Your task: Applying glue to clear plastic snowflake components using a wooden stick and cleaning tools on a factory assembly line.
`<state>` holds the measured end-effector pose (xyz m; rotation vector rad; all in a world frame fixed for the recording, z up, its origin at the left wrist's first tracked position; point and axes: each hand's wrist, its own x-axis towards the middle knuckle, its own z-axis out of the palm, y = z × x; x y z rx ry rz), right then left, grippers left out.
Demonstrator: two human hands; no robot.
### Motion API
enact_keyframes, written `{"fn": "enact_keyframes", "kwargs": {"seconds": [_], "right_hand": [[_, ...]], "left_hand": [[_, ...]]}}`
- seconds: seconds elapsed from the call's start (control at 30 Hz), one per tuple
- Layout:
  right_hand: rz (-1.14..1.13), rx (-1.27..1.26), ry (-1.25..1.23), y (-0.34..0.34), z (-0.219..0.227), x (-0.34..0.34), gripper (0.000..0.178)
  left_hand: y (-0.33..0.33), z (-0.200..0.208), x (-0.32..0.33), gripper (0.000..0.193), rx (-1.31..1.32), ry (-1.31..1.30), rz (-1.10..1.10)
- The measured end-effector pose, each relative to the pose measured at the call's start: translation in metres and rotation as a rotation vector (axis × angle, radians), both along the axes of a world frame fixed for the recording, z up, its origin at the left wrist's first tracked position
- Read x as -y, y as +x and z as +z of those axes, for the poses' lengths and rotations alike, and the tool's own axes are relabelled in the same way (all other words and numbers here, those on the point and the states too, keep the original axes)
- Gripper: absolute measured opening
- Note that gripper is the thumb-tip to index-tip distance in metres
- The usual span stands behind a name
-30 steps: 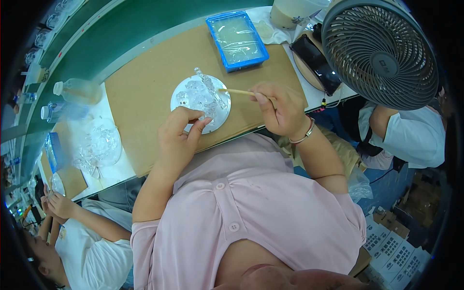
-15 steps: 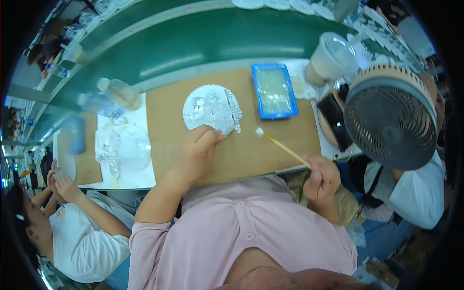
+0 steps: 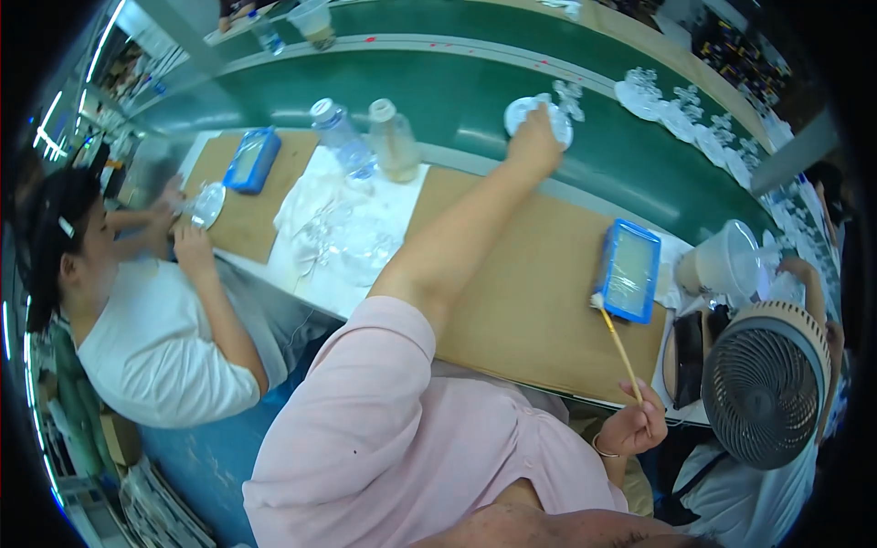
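My left hand (image 3: 537, 146) reaches far out over the green surface, closed on the near side of a round white disc (image 3: 517, 113). Clear, shiny plastic pieces (image 3: 568, 99) stick out past the disc's right edge. Low on the right, my right hand (image 3: 630, 426) grips a thin wooden stick (image 3: 621, 353) with a white tip. That tip is at the lower left corner of a blue-rimmed tray (image 3: 632, 270) holding something pale and flat; whether it touches the tray I cannot tell.
A brown board (image 3: 521, 283) lies in front of me. Bottles (image 3: 395, 146) and clear pieces on white paper (image 3: 352, 242) are to its left. A lidded cup (image 3: 717, 265) and a fan (image 3: 766, 388) stand right. More white discs (image 3: 676, 119) line the green surface. A co-worker (image 3: 164, 338) sits left.
My left hand has carried the white disc from the brown board out over the green surface. My right hand's stick now points at the blue tray. The whole view has turned.
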<state>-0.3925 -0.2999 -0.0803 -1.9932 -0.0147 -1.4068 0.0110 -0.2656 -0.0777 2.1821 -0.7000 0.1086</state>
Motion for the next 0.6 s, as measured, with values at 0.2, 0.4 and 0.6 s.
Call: {"fn": "enact_keyframes", "kwargs": {"seconds": [0.2, 0.4, 0.6], "right_hand": [[0.046, 0.098, -0.066, 0.015, 0.001, 0.001, 0.028], [0.059, 0.086, -0.184, 0.016, 0.001, -0.007, 0.026], [0.049, 0.070, -0.301, 0.012, 0.011, -0.011, 0.024]], "left_hand": [[-0.126, 0.051, -0.123, 0.051, 0.202, 0.390, -0.547], [-0.124, 0.067, -0.278, 0.059, 0.673, 0.316, 0.280], [-0.111, 0.045, -0.327, 0.023, 0.178, 0.299, 0.459]]}}
